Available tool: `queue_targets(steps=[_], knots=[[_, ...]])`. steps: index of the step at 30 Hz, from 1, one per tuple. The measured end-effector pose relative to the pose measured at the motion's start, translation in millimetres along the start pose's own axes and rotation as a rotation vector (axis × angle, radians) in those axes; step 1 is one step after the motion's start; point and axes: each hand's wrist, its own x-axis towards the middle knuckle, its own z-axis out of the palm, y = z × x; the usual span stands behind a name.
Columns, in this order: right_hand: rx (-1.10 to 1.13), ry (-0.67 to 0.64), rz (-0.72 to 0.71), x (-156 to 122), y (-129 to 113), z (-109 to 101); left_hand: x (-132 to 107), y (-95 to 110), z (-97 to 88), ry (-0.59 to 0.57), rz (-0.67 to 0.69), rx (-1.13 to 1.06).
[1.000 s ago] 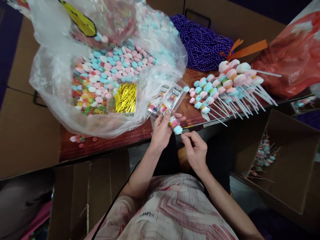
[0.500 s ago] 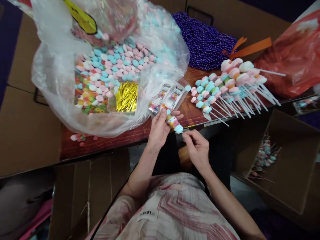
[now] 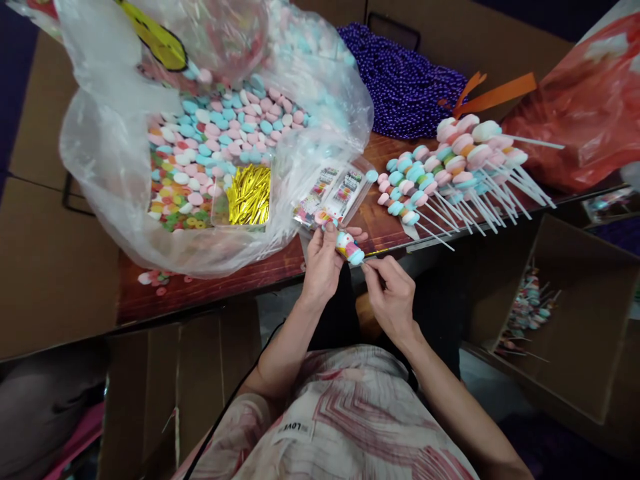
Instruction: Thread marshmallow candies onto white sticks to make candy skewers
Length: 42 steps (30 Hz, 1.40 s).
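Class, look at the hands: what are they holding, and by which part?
A candy skewer: the left hand grips its upper part; the right hand pinches its end, seemingly the stick, just below the blue candy.

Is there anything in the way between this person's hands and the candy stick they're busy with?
Nothing visible. The left hand already holds the candy stick, and the right hand pinches at its lower end. The printed pieces lie beyond the left hand, not between.
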Motion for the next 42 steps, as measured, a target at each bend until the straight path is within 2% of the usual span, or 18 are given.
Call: queue_targets(steps=[5, 9, 13, 17, 21, 26, 29, 33, 38, 42], knots=[[0.000, -0.022, -0.066, 0, -1, 3, -1, 2, -1.5, -0.013, 0.006, -0.011], [0.026, -0.022, 0.011, -1, -2, 1, -1, 2, 1.5, 0.027, 0.002, -0.040], [0.107, -0.027, 0.109, 1, -2, 5, -4, -7, 3.9, 0.024, 0.009, -0.044], [0.125, 0.014, 0.108, 2, -2, 11, -7, -10, 3.8, -0.010, -0.006, -0.003], [0.130, -0.038, 0.089, -1, -4, 9, -5, -5, 2.2, -0.027, -0.021, -0.010], [0.132, -0.026, 0.133, -4, -5, 7, -6, -9, 4.3, 0.029, -0.001, -0.052], [0.185, 0.018, 0.180, -1, -3, 14, -10, -16, 6.0, -0.005, -0.002, -0.060], [0.210, 0.021, 0.165, 4, -1, 19, -13, -17, 4.1, -0.074, -0.008, -0.046], [0.149, -0.105, 0.134, 1, -1, 6, -8, -4, -1.1, -0.111, -0.034, -0.038], [0.268, -0.152, 0.296, -4, 2, -7, 1, 5, -4.6, -0.092, -0.012, -0.018]])
